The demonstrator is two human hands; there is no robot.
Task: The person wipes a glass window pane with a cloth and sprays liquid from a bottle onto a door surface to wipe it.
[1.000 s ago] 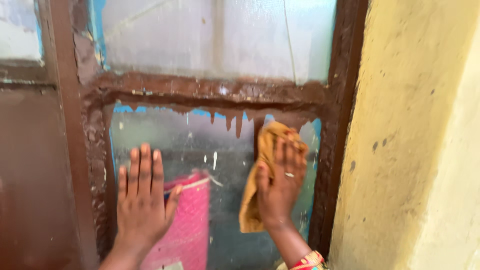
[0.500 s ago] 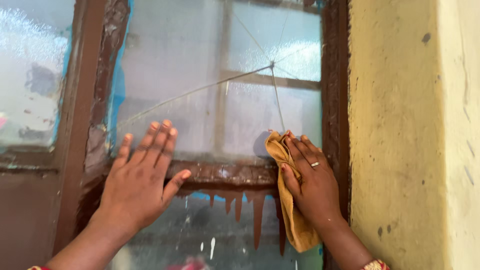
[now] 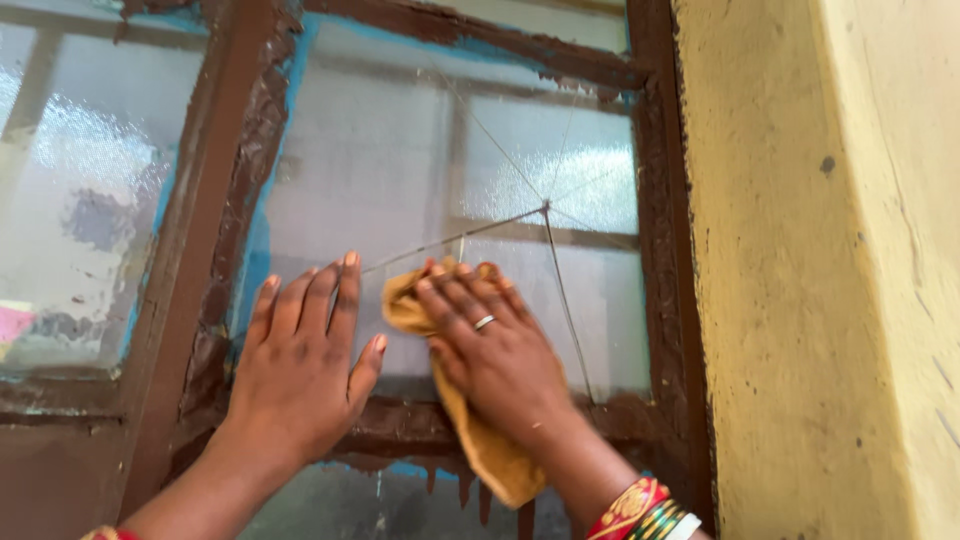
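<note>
Right hand (image 3: 500, 355) is pressed flat on a crumpled mustard-yellow cotton cloth (image 3: 470, 440), pinned against the cracked frosted glass pane (image 3: 400, 170). Cloth's long axis is hung downward under that hand. Left hand (image 3: 300, 365) is spread open, flat, empty, just beside.

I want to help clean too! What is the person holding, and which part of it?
The right hand presses a yellow-brown cloth flat against the cracked window pane, covering its upper part; the lower end hangs free. The left hand holds nothing, resting flat on the glass.
</note>
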